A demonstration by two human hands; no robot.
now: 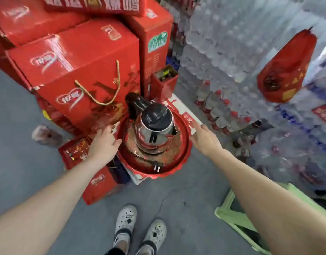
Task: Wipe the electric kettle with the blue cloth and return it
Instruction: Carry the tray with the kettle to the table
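While neither hand grips anything: left hand (105,142), fingers loosely spread, fingertips at left rim of red tray (177,168); right hand (204,139), fingers straight, just beside right rim. Electric kettle (154,131): steel, black lid, upright on tray between hands. Plug (156,168): tray front. Red boxes (75,70): behind. Bottled water (223,43): right. Green stool (230,214): lower right.

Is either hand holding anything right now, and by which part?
Nothing is held. The left hand and right hand are open on either side of the red tray; the kettle stands untouched.
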